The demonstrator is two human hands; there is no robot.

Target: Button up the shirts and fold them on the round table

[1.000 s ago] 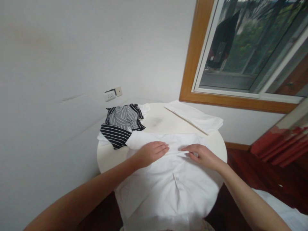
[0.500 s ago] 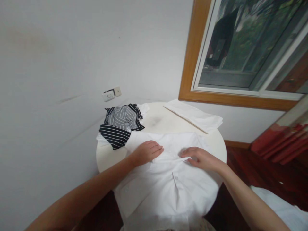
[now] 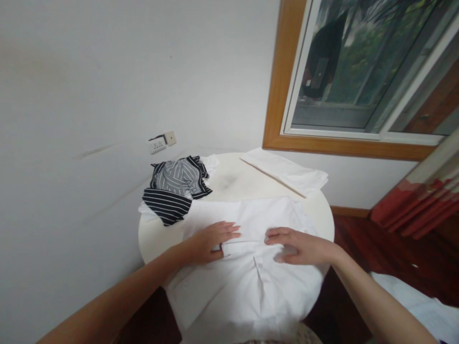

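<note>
A white buttoned shirt (image 3: 244, 282) is spread over the near half of the round table, its lower part hanging off the front edge. My left hand (image 3: 210, 241) rests on the shirt's left side, fingers stretched out flat and thumb apart, beside a folded edge with a small dark patch. On the right side of the cloth lies my right hand (image 3: 299, 245), its fingers and thumb spread and nothing gripped. A ridge of folded fabric runs between the two hands. Below it, a small button and a narrow slit-like crease show near the middle.
Black-and-white striped clothing (image 3: 175, 184) lies crumpled at the table's left. A folded white cloth (image 3: 287, 169) is at the back right of the white table (image 3: 229, 172). The wall with a socket (image 3: 157, 145) and a wood-framed window stands behind. White fabric (image 3: 412, 296) sits low at right.
Both hands have slid slightly towards me over the shirt. My right fingers have parted from the fold they were pinching. The camera view has shifted a little.
</note>
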